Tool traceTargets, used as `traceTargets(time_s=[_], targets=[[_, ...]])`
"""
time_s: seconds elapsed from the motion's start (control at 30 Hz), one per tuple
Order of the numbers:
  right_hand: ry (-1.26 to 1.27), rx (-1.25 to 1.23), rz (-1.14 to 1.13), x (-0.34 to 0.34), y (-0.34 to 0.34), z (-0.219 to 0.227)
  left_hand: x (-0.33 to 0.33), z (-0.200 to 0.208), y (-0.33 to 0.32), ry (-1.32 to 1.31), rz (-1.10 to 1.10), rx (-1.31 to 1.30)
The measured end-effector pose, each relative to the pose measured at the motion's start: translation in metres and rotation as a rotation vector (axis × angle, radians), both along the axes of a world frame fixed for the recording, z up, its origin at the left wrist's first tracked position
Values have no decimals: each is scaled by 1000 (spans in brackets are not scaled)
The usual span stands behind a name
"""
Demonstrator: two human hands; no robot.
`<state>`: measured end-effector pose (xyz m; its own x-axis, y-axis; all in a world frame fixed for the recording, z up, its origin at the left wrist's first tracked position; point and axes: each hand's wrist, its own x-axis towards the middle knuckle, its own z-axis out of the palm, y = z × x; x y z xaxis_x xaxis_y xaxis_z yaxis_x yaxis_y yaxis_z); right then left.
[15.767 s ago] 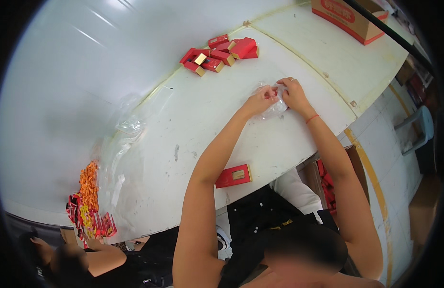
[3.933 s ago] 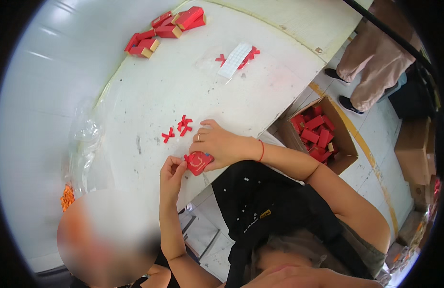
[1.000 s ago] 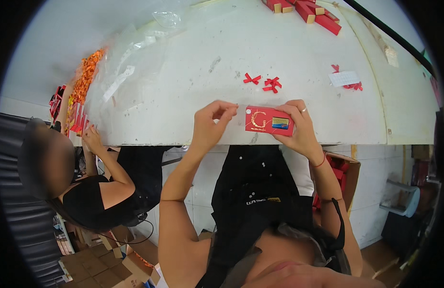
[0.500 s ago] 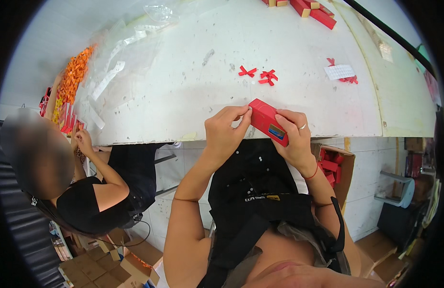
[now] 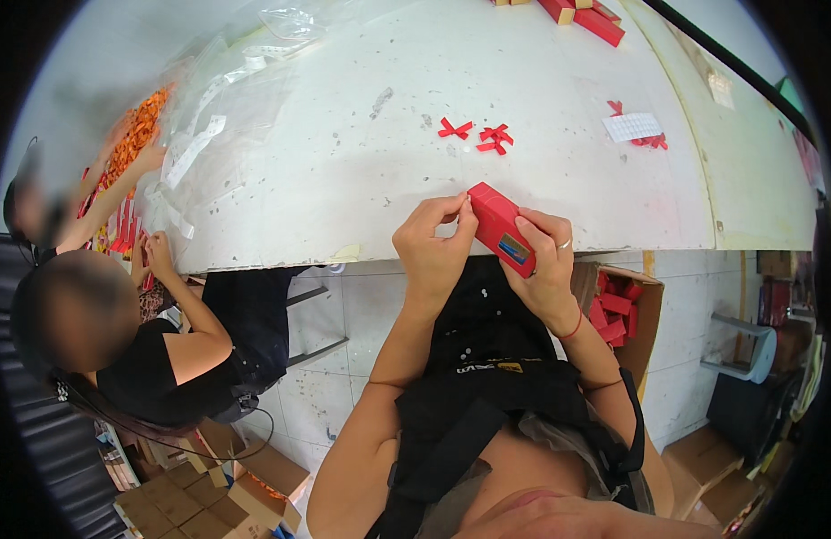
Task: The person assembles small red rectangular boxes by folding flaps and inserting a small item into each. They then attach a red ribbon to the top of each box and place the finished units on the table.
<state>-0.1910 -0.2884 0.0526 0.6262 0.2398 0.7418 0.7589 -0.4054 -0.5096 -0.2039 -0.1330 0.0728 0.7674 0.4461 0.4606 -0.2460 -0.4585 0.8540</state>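
Observation:
A small red box (image 5: pixel 493 216) with a dark blue and gold label is held over the near edge of the table. My right hand (image 5: pixel 548 260) wraps round its near end, thumb and fingers on opposite sides, a ring on one finger. At the far left corner of the box, my left hand (image 5: pixel 436 242) is closed in a pinch; its fingertips touch or nearly touch the box. Whatever sits in that pinch is too small to make out. Beyond the box lie a red ribbon bow (image 5: pixel 455 128) and a small cluster of red bows (image 5: pixel 495 139).
A white sheet (image 5: pixel 633 128) partly covers more red bows on the right of the table. Red boxes (image 5: pixel 597 25) lie at the far edge. Below the table, a carton (image 5: pixel 647 323) holds red boxes. Two people work at left beside orange items (image 5: pixel 137 135) and clear plastic bags (image 5: pixel 222 85).
My left forearm has swung slightly right and more upright, its fingers still pinched at the corner. The box has barely shifted. At left, a second person's head and reaching arms have come into view.

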Motion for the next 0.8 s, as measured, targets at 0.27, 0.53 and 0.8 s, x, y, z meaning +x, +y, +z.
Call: traceTargets(time_s=[0.27,0.53,0.8], targets=[[-48,-63,13,4,-5,-1,-6,8,-3,143,-38,-66],[180,72,77,12,-17,-2,-9,0,17,179,-123,-260],[444,-97,44,41,-53,-1,-36,13,106,305,-113,213]])
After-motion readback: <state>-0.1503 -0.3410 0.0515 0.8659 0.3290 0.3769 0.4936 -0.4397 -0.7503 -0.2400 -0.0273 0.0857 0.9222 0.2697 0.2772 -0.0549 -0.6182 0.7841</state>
